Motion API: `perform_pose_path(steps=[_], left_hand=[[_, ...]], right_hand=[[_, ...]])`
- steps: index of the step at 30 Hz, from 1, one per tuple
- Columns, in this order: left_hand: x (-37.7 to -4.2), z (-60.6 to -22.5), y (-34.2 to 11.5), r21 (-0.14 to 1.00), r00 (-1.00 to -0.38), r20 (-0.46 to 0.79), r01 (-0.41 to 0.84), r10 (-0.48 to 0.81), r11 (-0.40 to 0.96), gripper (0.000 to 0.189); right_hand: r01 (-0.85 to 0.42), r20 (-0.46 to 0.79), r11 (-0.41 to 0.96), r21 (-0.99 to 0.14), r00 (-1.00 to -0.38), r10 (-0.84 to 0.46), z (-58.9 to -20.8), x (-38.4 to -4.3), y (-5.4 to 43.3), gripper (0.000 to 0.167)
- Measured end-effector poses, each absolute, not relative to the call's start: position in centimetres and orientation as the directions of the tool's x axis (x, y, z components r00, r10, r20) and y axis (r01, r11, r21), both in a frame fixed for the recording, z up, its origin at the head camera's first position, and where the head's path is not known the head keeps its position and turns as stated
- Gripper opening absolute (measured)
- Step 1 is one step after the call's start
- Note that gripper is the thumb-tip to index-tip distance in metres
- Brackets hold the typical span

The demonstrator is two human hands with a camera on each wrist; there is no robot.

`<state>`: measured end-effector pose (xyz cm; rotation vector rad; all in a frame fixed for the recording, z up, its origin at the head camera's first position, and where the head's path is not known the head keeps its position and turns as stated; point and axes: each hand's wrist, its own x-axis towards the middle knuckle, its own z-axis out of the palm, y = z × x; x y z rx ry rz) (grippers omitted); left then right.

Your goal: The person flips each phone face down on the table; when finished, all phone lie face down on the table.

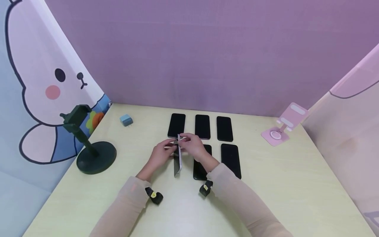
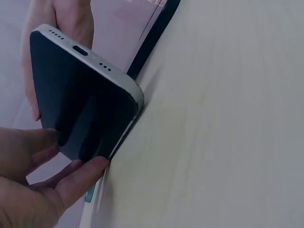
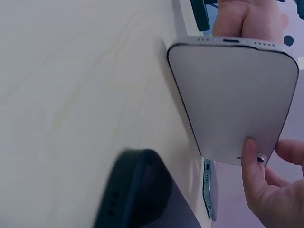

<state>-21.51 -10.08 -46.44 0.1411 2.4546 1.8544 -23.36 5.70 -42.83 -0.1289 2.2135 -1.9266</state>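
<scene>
Between my hands a smartphone (image 1: pixel 179 163) stands up on its long side edge, over the table. Its black screen side (image 2: pixel 85 95) faces my left hand (image 1: pixel 161 153), and its plain white back (image 3: pixel 228 95) faces my right. At the phone's far end, the left fingertips (image 2: pixel 97 164) hold it against the screen and lower edge. My right hand (image 1: pixel 192 146) pinches that same end, one finger lying on the back beside a small camera lens (image 3: pixel 261 159). The near end, with its charging port (image 2: pixel 80 50), is free of both hands.
Several dark phones lie face up in two rows, including one at the back left (image 1: pixel 176 125) and one partly under my right arm (image 1: pixel 199 168). A dark green stand (image 1: pixel 96 158) is at left, a blue charger plug (image 1: pixel 126 120) behind it, a pink phone stand (image 1: pixel 291 117) at right.
</scene>
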Motion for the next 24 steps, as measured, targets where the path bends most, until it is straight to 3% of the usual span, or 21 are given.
perform_pose_path(steps=[6, 11, 24], left_hand=[[-20.9, -45.5, -9.4, 0.992, -0.996, -0.027, -0.016, 0.085, 0.126, 0.039], [-21.4, -46.5, -9.4, 0.995, -0.999, -0.023, -0.018, 0.050, 0.103, 0.037], [-21.4, -46.1, -9.4, 0.979, -0.998, 0.057, 0.059, 0.013, 0.194, 0.034]], right_hand=[[0.076, -0.105, 0.114, -0.991, -0.955, -0.276, -42.5, -23.0, 6.1, 0.038], [0.082, -0.112, 0.117, -0.990, -0.952, -0.284, -43.1, -23.4, 6.0, 0.040], [0.081, -0.125, 0.160, -0.984, -0.950, -0.288, -43.2, -23.6, 5.9, 0.039]])
